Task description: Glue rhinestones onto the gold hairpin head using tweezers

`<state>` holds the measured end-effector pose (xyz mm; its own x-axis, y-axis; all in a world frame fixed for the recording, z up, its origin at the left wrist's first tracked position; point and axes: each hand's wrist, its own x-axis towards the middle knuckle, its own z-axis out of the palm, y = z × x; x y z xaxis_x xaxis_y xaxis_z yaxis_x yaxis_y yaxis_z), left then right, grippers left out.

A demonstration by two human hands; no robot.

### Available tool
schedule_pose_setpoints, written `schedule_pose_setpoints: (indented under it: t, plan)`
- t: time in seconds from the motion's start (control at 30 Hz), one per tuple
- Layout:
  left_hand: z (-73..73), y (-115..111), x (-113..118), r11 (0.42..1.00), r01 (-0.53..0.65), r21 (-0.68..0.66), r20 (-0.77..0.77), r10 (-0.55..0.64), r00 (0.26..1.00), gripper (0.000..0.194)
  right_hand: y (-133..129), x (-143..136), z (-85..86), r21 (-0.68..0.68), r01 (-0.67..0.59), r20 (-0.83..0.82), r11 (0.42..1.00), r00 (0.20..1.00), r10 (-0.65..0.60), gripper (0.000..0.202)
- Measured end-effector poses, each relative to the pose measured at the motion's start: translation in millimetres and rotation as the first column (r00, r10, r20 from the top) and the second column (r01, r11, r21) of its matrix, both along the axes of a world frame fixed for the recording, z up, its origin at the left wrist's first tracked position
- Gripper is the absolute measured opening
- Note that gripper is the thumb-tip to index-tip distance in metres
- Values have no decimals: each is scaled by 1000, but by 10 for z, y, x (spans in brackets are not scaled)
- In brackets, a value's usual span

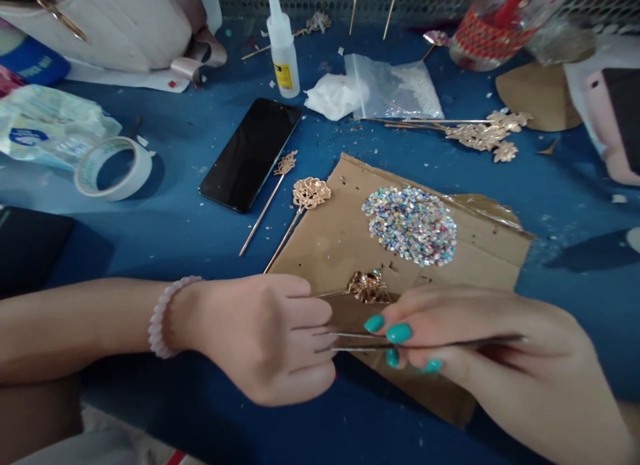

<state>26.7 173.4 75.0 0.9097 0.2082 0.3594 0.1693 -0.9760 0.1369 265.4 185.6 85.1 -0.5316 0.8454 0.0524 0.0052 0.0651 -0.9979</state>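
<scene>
My left hand [270, 332], a bead bracelet [167, 315] at its wrist, is closed in a fist with the knuckles up. From it the thin stem of a gold hairpin runs right to its openwork flower head [369, 286], over the cardboard. Pinched in my right hand [480, 358] are metal tweezers [357, 349], their two tips apart and pointing left at my left fingers. Nothing can be made out between the tips. A pile of small shiny rhinestones [413, 225] lies on the cardboard sheet [320, 242] just beyond both hands.
Two gold hairpins [311, 193] lie left of the cardboard, beside a black phone [253, 155]. Behind stand a glue bottle [284, 58] and a zip bag [400, 88]. More hairpins [480, 135] lie at back right. A tape roll [114, 168] sits at left.
</scene>
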Motion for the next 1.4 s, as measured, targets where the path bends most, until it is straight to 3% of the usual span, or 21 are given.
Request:
schedule_pose_setpoints:
  t: [0.5, 1.4]
  plan:
    - [-31, -5, 9, 1000, 26, 5, -5, -26, 1000, 36, -33, -29, -50, -213, -35, -95, 976, 995, 15, 32]
    - [-12, -1, -10, 1000, 0, -1, 2, 0, 1000, 37, -22, 17, -30, -234, -2, -94, 972, 995, -20, 36]
